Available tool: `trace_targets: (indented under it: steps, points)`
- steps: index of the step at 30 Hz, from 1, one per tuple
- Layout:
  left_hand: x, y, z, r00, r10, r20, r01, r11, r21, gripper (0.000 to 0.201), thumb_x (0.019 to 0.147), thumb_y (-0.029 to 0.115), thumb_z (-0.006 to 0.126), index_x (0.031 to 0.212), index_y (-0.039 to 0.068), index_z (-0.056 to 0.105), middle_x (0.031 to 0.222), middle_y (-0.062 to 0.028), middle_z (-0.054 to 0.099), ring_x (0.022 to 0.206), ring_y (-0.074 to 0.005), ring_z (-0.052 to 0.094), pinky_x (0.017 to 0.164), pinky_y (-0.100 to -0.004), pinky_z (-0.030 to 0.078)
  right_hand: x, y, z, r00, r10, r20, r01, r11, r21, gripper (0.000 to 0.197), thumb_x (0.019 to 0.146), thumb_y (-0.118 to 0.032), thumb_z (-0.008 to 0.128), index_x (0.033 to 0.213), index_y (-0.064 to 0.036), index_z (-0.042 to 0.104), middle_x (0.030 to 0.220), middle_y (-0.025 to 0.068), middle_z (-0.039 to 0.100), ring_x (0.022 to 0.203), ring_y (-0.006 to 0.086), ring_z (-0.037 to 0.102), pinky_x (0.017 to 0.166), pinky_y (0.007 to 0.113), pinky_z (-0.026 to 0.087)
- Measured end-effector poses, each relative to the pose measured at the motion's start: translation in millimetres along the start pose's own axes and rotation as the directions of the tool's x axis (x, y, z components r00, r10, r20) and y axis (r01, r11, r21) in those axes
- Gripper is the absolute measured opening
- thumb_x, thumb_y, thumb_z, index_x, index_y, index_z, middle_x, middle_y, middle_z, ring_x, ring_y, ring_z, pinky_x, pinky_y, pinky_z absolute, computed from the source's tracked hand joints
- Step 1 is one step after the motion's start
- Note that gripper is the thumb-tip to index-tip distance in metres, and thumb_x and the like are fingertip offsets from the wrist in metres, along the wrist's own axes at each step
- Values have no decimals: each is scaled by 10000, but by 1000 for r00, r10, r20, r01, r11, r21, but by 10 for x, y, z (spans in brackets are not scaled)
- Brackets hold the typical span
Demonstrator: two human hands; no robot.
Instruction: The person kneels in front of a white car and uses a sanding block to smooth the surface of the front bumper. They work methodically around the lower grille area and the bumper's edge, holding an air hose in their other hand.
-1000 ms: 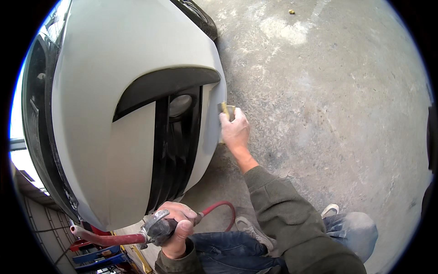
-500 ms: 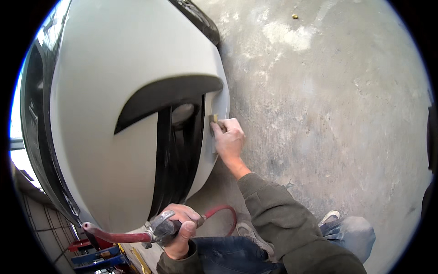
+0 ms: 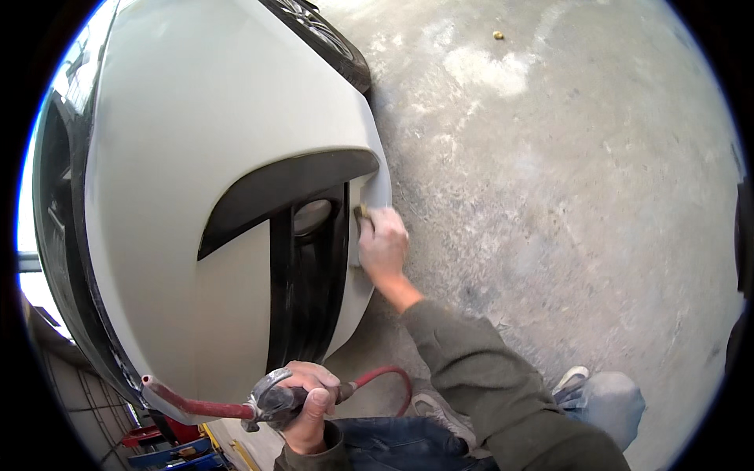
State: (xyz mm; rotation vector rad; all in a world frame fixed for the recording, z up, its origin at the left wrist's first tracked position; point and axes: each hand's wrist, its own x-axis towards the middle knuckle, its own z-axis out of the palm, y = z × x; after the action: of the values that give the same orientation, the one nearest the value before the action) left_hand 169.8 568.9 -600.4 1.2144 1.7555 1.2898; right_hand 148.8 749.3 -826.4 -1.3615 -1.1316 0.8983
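Observation:
My right hand (image 3: 384,245) is closed on a small grey-and-yellow sanding block (image 3: 361,213). The block rests against the pale bumper of a car (image 3: 236,102), just right of the dark grille opening (image 3: 308,298). Slight motion blur softens these fingers, and part of the block is hidden by them. Lower in the view, my left hand (image 3: 308,428) wraps round an air blow gun (image 3: 276,402). A red tube (image 3: 200,408) sticks out from its front to the left, and a red air hose (image 3: 385,372) curves away from its back end.
A black headlight area (image 3: 275,188) borders the grille. The car's front wheel (image 3: 322,35) is at the far edge. Worn concrete floor (image 3: 534,180) lies to the right, with a small yellowish lump (image 3: 498,35) on it. Red and blue racks (image 3: 169,447) stand lower left.
The view has shifted, so the car sits a little lower in it. My right hand and the sanding block have slid slightly farther along the bumper. My left hand keeps its grip on the blow gun.

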Motion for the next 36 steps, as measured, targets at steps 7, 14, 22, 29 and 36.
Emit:
trace_targets:
  steps: [7, 14, 22, 29, 36]
  points:
    - [118, -189, -136, 1000, 25, -12, -25, 1000, 7, 276, 888, 238, 725, 829, 53, 529, 825, -115, 595, 461, -100, 434, 428, -229, 360, 107, 31, 194, 999, -4, -47, 6, 999, 36, 124, 842, -115, 653, 920, -30, 701, 896, 128, 661, 887, 335, 639, 785, 439, 512]
    - [202, -317, -114, 999, 34, 5, -34, 999, 16, 288, 892, 252, 723, 834, 49, 527, 823, -119, 591, 462, -106, 432, 425, -229, 350, 461, 171, 348, 996, 49, -75, -49, 999, 5, 123, 858, -143, 642, 901, -43, 698, 894, 147, 663, 855, 365, 644, 748, 441, 516]
    - [238, -618, -11, 1000, -15, 12, 15, 1000, 15, 296, 894, 250, 719, 836, 46, 513, 834, -121, 573, 479, -116, 445, 433, -234, 353, -577, 404, 238, 992, 128, 14, -128, 977, 171, 102, 846, -115, 661, 903, -40, 700, 884, 145, 661, 827, 351, 645, 742, 444, 513]
    - [218, -766, -398, 998, -13, -64, 15, 999, 32, 292, 905, 258, 694, 841, 47, 503, 835, -110, 566, 479, -102, 414, 423, -236, 340, -519, 415, 594, 993, 107, -54, -103, 992, 77, 55, 860, -93, 647, 841, -42, 636, 819, 155, 621, 795, 358, 629, 694, 444, 495]
    - [-59, -1119, -566, 1000, -17, -11, 17, 999, 47, 306, 895, 269, 703, 820, 59, 493, 832, -115, 563, 492, -108, 434, 431, -231, 365, -1167, 622, 684, 990, 137, 14, -138, 973, 184, 49, 827, -56, 665, 822, -29, 624, 837, 160, 629, 778, 373, 629, 686, 446, 496]
